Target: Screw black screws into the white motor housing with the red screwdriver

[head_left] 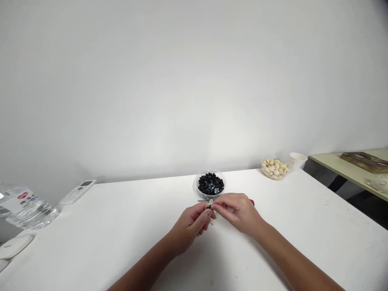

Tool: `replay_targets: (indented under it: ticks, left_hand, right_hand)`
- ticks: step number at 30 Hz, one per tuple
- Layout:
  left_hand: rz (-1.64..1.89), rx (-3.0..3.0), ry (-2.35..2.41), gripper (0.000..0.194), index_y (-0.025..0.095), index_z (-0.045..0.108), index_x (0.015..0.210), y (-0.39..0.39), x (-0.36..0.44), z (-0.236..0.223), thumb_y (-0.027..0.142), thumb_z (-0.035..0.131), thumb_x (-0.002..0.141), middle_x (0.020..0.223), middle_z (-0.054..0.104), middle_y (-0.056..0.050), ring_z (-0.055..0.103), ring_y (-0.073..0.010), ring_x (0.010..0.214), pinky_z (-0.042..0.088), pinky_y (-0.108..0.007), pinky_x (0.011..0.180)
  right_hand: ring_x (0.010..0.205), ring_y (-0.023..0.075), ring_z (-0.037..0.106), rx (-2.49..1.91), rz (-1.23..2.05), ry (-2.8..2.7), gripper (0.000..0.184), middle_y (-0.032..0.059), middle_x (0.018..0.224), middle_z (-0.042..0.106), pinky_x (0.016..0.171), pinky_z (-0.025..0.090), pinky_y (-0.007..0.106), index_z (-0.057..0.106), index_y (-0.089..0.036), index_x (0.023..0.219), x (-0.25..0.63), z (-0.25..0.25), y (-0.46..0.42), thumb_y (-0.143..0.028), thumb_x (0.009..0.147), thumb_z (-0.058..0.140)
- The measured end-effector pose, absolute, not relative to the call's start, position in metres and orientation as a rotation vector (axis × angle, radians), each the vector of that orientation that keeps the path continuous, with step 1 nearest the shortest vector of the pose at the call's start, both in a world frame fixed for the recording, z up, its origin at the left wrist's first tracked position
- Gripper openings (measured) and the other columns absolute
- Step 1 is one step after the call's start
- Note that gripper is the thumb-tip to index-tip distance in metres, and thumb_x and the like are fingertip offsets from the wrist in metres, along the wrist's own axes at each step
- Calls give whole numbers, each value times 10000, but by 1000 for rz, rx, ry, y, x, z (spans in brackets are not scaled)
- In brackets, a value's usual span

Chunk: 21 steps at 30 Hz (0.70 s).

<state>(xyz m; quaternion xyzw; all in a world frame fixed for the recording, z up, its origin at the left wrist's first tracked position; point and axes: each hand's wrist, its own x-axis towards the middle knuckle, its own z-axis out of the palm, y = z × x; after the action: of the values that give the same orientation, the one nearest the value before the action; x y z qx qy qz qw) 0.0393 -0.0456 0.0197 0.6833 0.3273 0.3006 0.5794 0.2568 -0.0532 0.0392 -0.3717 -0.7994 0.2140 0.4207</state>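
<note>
hands (188, 225) meet at black piece (209, 207) | bottle label (14, 202) — red mark (22, 195), otherwise illegible

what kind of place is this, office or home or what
Indoors, perhaps an office or a room at home; I can't tell which. A white table by a plain wall, with a remote on it, suggests that.
</note>
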Motion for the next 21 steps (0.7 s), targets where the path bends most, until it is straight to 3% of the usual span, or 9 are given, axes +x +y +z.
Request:
replay_targets:
  ticks: [7, 10, 13, 21]
  left_hand:
    - [744, 1577, 759, 371, 157, 588, 916, -43, 40, 19, 484, 478, 1053, 683, 462, 28, 409, -109, 608, 347, -232, 575]
    - [781, 1538, 744, 379, 153, 590, 889, -43, 40, 19, 478, 481, 1050, 648, 442, 34, 391, -108, 589, 337, -230, 560]
    - [798, 1515, 738, 378, 151, 587, 866, -43, 41, 19, 465, 481, 1047, 630, 438, 36, 389, -105, 577, 333, -227, 557]
    - [765, 1567, 762, 352, 165, 557, 834, -43, 40, 14, 440, 490, 1043, 641, 450, 37, 387, -104, 577, 332, -229, 555]
  right_hand:
    - [700, 165, 615, -963, 543, -1979, 260, 26, 788, 696, 658, 454, 292, 702, -221, 840, 257, 44, -56, -306, 1036, 553]
    - [738, 166, 634, -958, 551, -1954, 109, 33, 891, 726, 673, 485, 287, 715, -223, 981, 259, 44, -55, -317, 975, 660]
    - [777, 161, 663, -922, 570, -1961, 145, 30, 972, 746, 716, 521, 278, 721, -237, 1077, 259, 41, -54, -283, 941, 705]
    - [670, 117, 588, -927, 614, -2054, 112, -17, 829, 706, 615, 467, 231, 679, -220, 925, 254, 37, -58, -170, 969, 589]
